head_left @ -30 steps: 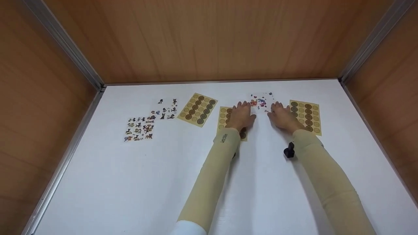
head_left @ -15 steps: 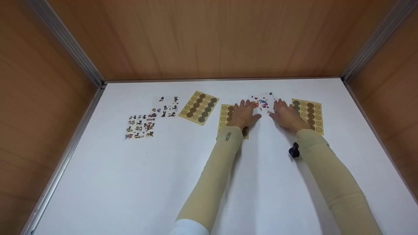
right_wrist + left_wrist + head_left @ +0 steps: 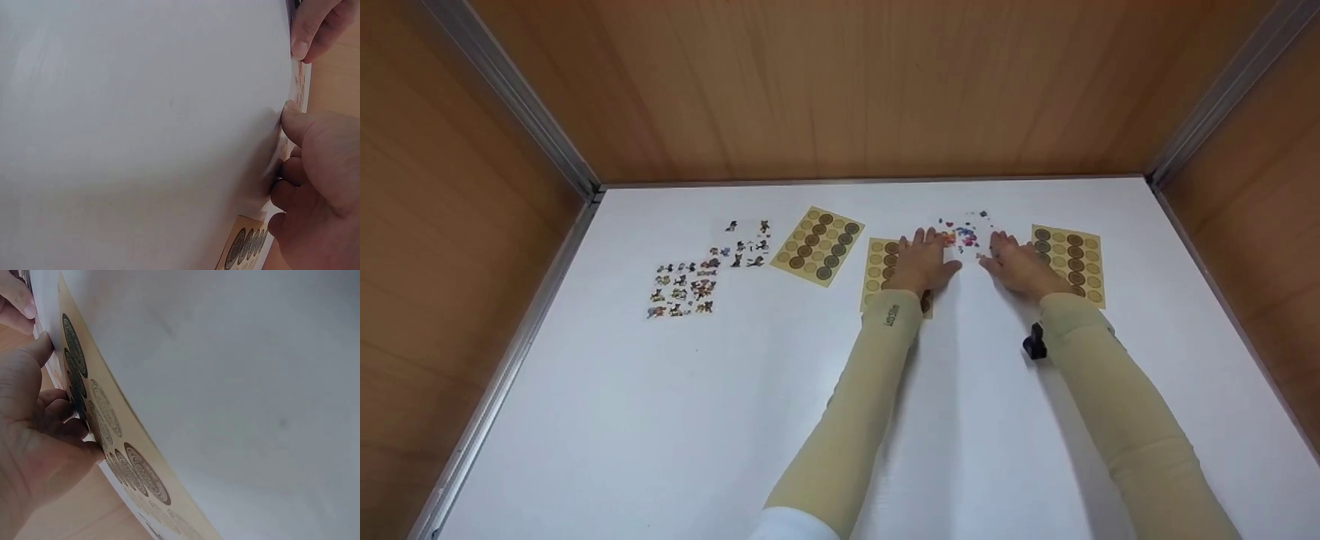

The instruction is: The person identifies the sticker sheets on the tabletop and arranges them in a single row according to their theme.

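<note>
A clear sticker sheet (image 3: 969,234) with small colourful pictures lies near the back of the white table, between the two hands. The left hand (image 3: 921,262) rests palm down with fingers stretched at its left edge, over a tan sheet of round coin-like stickers (image 3: 874,274). In the left wrist view that tan sheet (image 3: 147,473) runs beneath the left hand (image 3: 34,422). The right hand (image 3: 1021,268) touches the clear sheet's right side, fingers extended, beside another tan coin-sticker sheet (image 3: 1076,262). Both thumbs touch down near the clear sheet's front edge in the right wrist view.
Left of the hands lies a third, tilted tan sheet (image 3: 817,246). Farther left are two clear sheets with small figures, one at the back (image 3: 746,244) and one in front (image 3: 682,289). Wooden panels (image 3: 870,90) enclose the table (image 3: 660,435) at the back and sides.
The left hand's thumb has spread slightly to the right, and the right hand has shifted a little right. The head view has moved slightly; the sheets keep their arrangement.
</note>
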The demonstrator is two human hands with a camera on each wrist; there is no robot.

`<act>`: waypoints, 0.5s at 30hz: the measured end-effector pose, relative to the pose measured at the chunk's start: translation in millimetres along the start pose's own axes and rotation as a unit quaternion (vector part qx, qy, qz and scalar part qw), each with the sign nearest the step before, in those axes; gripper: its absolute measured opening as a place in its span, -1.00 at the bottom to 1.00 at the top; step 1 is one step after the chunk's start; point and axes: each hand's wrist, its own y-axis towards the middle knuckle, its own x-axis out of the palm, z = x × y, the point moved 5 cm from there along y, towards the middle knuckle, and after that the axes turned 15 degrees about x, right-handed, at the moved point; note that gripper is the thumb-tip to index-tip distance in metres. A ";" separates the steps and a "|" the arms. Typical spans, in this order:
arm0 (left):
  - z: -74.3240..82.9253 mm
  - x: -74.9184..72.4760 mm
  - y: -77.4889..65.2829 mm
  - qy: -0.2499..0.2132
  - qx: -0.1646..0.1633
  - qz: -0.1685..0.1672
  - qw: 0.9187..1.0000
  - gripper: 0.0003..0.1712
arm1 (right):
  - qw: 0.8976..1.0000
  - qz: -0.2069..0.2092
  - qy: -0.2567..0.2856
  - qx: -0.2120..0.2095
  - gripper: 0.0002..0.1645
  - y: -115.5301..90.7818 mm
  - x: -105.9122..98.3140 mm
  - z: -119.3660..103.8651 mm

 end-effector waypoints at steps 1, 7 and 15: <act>-0.3 -0.3 -0.7 -0.002 -0.002 0.002 1.000 -0.18 | 1.000 0.004 -0.001 -0.007 -0.17 -0.2 -0.5 -0.8; -1.7 -2.1 -3.5 -0.018 -0.012 0.014 1.000 -0.12 | 0.999 0.023 -0.004 -0.034 -0.17 -0.4 -1.7 -2.8; 2.0 -1.4 -1.3 -0.012 -0.023 0.004 1.000 -0.11 | 1.000 0.015 0.005 -0.011 -0.16 0.9 -3.9 0.7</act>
